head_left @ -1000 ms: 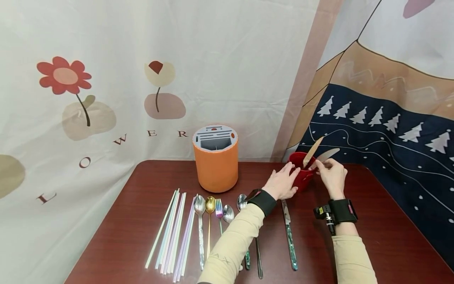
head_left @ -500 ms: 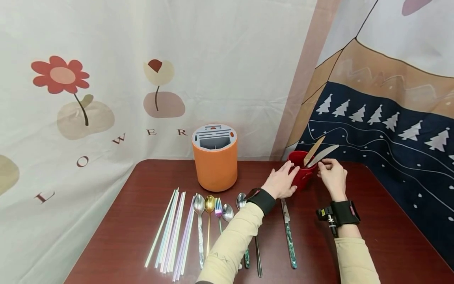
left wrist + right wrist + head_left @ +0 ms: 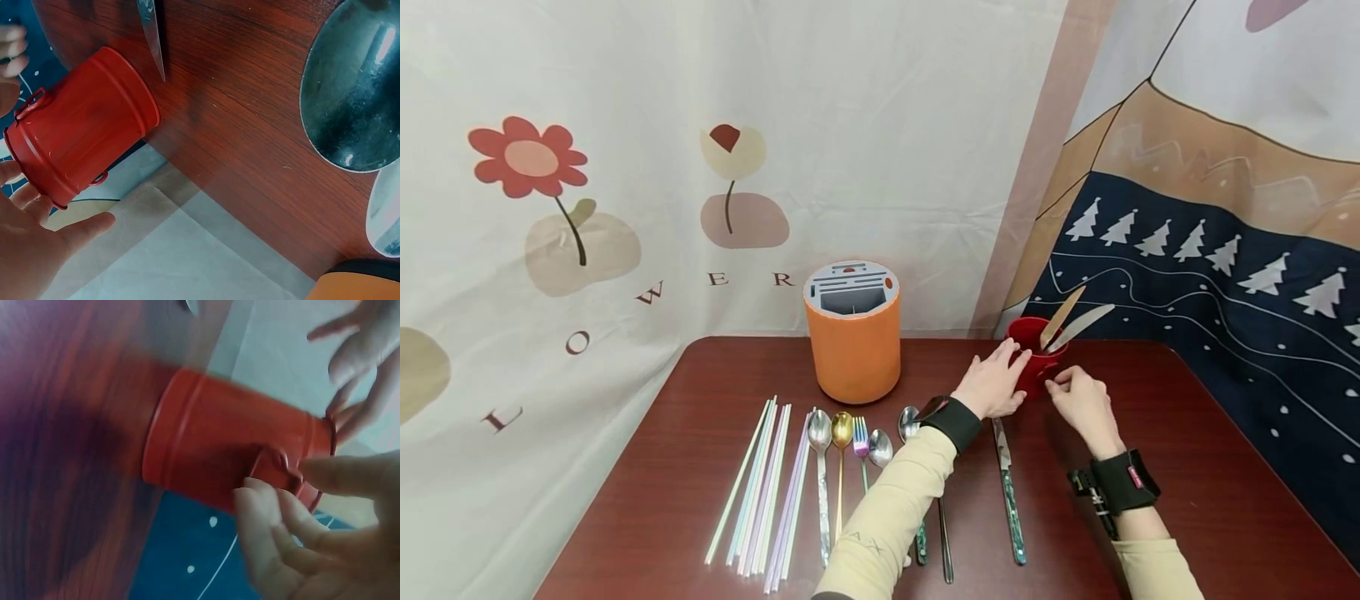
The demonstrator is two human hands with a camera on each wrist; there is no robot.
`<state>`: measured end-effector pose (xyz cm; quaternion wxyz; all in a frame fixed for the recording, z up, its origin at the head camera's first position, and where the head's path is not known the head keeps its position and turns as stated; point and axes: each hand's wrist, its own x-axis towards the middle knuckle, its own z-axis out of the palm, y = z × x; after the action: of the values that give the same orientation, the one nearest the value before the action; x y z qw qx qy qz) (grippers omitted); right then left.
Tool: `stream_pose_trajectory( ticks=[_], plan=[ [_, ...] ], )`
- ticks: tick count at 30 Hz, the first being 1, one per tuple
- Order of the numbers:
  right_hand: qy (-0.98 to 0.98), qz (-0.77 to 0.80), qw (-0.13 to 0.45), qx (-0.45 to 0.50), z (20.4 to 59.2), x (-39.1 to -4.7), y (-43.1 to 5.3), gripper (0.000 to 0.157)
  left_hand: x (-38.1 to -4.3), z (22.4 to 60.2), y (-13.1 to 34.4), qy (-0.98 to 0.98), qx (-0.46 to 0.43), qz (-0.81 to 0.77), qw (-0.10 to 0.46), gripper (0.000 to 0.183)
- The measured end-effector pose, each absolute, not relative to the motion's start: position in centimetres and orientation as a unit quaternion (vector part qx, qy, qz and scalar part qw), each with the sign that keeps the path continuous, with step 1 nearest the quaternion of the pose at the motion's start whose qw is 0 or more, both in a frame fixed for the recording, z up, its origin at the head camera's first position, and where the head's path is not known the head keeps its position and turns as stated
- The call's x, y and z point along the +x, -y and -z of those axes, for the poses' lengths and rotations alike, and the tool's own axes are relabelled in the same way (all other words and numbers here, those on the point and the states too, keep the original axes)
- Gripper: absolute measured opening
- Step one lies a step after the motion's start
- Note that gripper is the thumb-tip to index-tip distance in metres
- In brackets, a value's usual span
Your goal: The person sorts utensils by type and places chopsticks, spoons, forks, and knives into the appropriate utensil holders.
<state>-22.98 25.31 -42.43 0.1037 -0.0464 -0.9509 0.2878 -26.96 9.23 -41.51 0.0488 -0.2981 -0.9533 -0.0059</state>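
A red metal bucket [image 3: 1039, 375] with small side loops stands upright at the table's back right. Two table knives stick out of it blade up: a gold knife [image 3: 1062, 318] and a silver knife [image 3: 1084, 325]. My left hand [image 3: 992, 385] touches the bucket's left side near the rim with spread fingers. Just to the right of the bucket hangs my right hand [image 3: 1084, 404], fingers bent. In the right wrist view its fingertips [image 3: 253, 497] and thumb lie apart beside the red side loop [image 3: 275, 467]; contact cannot be told. No knife is in that hand.
A knife with a green handle [image 3: 1012, 508] lies in front of the bucket. Left of it are spoons, among them a gold spoon [image 3: 842, 429], a rainbow fork [image 3: 861, 435] and several pastel chopsticks [image 3: 760, 492]. An orange utensil holder [image 3: 853, 358] stands at the back.
My right hand has let go of the silver knife, which now leans in the bucket. That hand has come down and nearer, beside the bucket. The left hand stays put.
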Motion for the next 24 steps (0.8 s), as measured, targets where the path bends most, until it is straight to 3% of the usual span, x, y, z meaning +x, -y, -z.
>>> stream_pose_trajectory(
  ticks=[11,24],
  plan=[
    [0.973,-0.219,-0.079,-0.002,44.3,-21.6,-23.0,0.026,-27.0,41.5,-9.0,0.953,-0.299,0.014,0.052,0.069],
    [0.97,-0.182,-0.159,-0.008,43.7,-18.9,-19.0,0.03,-27.1,41.6,-9.2,0.954,-0.296,0.013,0.049,0.069]
  ],
)
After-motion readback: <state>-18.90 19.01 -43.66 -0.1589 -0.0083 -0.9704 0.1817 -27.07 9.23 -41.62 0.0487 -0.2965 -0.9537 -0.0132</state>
